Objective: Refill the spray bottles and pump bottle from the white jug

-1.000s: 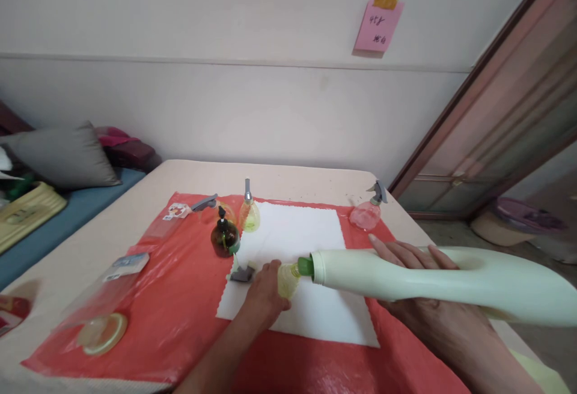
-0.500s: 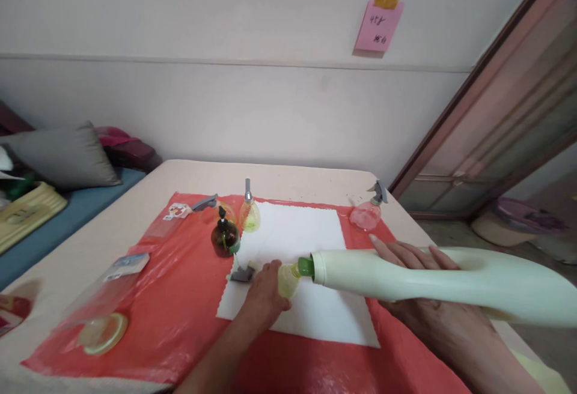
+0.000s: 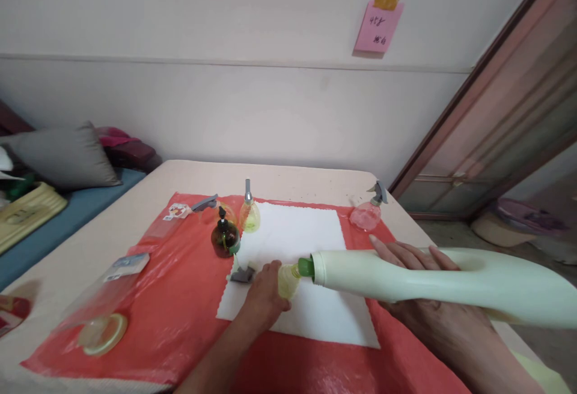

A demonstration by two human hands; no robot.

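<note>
In my left hand (image 3: 265, 298) is a small clear spray bottle (image 3: 287, 282) without its head, tilted toward the right over a white sheet (image 3: 311, 232). My right hand (image 3: 419, 280) grips a big pale green jug (image 3: 360, 271) by its handle, held almost level. The jug's green spout (image 3: 306, 267) meets the small bottle's mouth; whether liquid is flowing I cannot make out. A grey spray head (image 3: 242, 274) lies on the sheet just left of my left hand.
A dark pump bottle (image 3: 225, 239), a yellowish spray bottle (image 3: 250, 216) and another with a grey trigger (image 3: 205, 202) stand behind left. A clear spray bottle (image 3: 366, 216) is at back right. Red plastic (image 3: 180, 298) covers the table. A round lid (image 3: 104, 334) lies front left.
</note>
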